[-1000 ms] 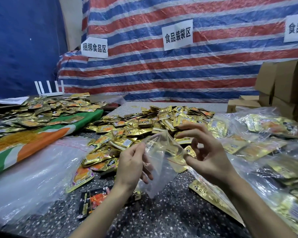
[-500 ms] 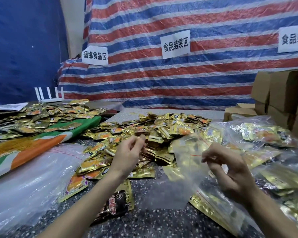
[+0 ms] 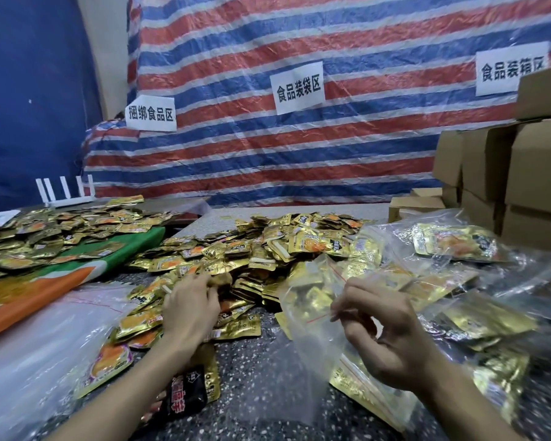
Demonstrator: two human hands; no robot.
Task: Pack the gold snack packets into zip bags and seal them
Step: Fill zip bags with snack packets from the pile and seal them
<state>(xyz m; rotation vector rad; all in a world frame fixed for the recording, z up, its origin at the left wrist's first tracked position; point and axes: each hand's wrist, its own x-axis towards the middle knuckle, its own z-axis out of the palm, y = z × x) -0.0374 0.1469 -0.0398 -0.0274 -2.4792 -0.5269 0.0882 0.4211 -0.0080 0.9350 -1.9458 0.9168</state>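
**Both hands are busy**

I see the left hand (image 3: 190, 310) curl over the gold packets (image 3: 312, 243) at 11 o'clock, gripping some. The right hand (image 3: 385, 332) pinches the zip bag (image 3: 299, 338) by its mouth at 1 o'clock.

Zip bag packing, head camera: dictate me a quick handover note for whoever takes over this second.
Left hand grips a gold packet at the near edge of the loose pile.
Right hand pinches the mouth of a clear zip bag, which looks empty.
Done: several filled bags lie at far right; seals not readable.
Left: fill and seal this bag, then work through the pile. Spare clear bags lie at left.
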